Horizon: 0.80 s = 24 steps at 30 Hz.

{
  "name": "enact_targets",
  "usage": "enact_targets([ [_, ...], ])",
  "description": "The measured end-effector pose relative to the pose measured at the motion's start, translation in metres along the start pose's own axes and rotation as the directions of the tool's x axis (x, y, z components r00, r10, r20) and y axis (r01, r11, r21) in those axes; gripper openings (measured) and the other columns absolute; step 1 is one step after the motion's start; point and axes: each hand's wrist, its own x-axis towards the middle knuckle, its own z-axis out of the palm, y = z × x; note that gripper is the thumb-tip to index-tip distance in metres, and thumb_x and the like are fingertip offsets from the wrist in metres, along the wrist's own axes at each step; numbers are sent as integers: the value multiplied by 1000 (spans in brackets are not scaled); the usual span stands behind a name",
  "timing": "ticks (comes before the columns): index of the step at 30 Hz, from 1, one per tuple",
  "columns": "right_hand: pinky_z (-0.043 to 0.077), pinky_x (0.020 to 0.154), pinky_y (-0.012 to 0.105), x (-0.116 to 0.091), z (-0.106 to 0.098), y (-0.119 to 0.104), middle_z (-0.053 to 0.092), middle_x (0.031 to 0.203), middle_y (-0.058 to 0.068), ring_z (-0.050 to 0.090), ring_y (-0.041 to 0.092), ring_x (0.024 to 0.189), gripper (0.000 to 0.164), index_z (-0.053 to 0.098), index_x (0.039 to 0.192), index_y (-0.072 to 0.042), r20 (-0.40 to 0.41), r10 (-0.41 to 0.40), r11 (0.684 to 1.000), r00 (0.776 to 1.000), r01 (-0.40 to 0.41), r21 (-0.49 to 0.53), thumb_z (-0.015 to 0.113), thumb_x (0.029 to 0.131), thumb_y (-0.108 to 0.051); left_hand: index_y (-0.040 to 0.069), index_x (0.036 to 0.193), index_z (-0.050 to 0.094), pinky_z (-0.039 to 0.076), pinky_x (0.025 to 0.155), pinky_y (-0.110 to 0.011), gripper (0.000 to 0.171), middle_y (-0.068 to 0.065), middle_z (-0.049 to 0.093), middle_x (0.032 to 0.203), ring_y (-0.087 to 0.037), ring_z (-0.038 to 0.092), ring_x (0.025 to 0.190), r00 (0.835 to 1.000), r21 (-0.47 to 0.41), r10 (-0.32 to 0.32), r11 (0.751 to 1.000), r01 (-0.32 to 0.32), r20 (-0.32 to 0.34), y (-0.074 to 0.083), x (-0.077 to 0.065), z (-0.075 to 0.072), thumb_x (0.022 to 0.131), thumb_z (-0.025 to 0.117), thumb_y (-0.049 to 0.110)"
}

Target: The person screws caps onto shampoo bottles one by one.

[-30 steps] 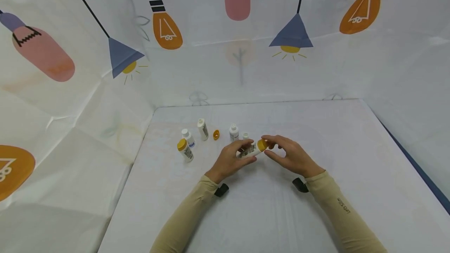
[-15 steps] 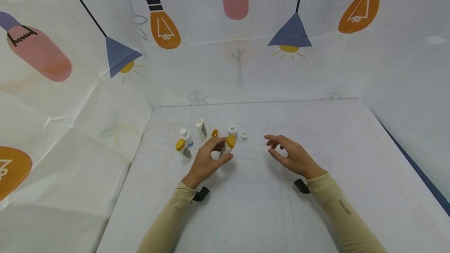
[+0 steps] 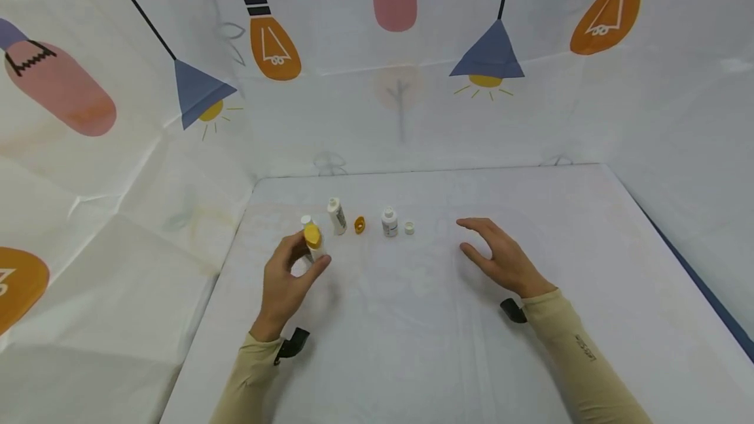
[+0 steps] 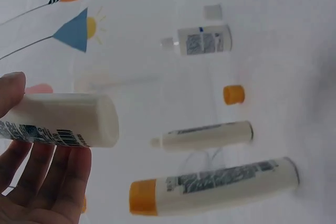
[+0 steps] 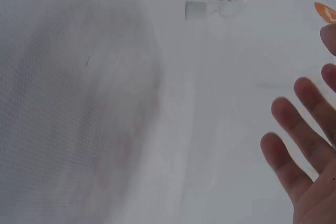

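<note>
My left hand (image 3: 290, 273) grips a white bottle with a yellow cap (image 3: 313, 238), held upright just above the table's left side. In the left wrist view the held bottle (image 4: 63, 120) shows its flat base, with my fingers (image 4: 50, 182) curled under it. Right behind it stand a second yellow-capped bottle (image 4: 210, 184) and a white-capped bottle (image 3: 305, 220), both mostly hidden in the head view. My right hand (image 3: 499, 255) hovers over the table with straight, spread fingers (image 5: 294, 140) and holds nothing.
In a row at the back stand a thin uncapped bottle (image 3: 337, 216), a loose orange cap (image 3: 359, 225), a small uncapped white bottle (image 3: 389, 222) and a white cap (image 3: 409, 228). The white table (image 3: 448, 345) is walled by printed sheets on three sides.
My right hand let go of the yellow cap and drew back to the right, fingers straightening. My left hand carried the capped bottle left, from the table's middle to the bottles at the left.
</note>
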Motion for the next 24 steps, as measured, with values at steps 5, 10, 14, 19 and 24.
enact_targets([
  [5,38,111,38,-2,-1,3,54,145,7,50,27,133,58,52,146,-8,-25,69,997,997,-70,-45,74,92,-8,-13,130,56,52,97,-27,60,-21,61,117,-16,64,110,992,-33,29,999,-33,-121,23,8,-25,75,76,-24],
  [10,38,109,51,-2,-3,3,51,148,9,47,31,135,54,51,147,-8,-84,123,990,989,-128,-61,70,97,-10,-13,130,57,52,95,-25,56,-11,62,115,-15,63,106,973,-9,-1,1000,-1,-231,24,11,-44,78,74,-23],
  [14,37,108,57,-2,-4,4,52,148,13,47,35,136,50,53,145,-6,-127,153,982,980,-164,-88,68,98,-13,-11,132,56,51,96,-24,54,0,61,118,-15,62,108,952,13,-70,997,77,-297,13,9,-54,82,74,-19],
  [19,36,108,60,-5,-5,6,53,146,17,47,38,135,47,53,143,-2,-141,184,975,973,-199,-100,66,100,-14,-10,135,54,50,98,-28,55,-6,60,121,-13,58,110,928,31,-198,975,219,-316,-16,2,-59,84,76,-12],
  [24,35,108,60,-6,-3,8,51,147,19,46,39,135,48,51,145,-1,-115,222,967,968,-234,-105,64,102,-19,-3,136,55,52,96,-32,57,-11,61,122,-9,57,109,893,97,-358,913,396,-274,-62,-10,-62,86,81,2],
])
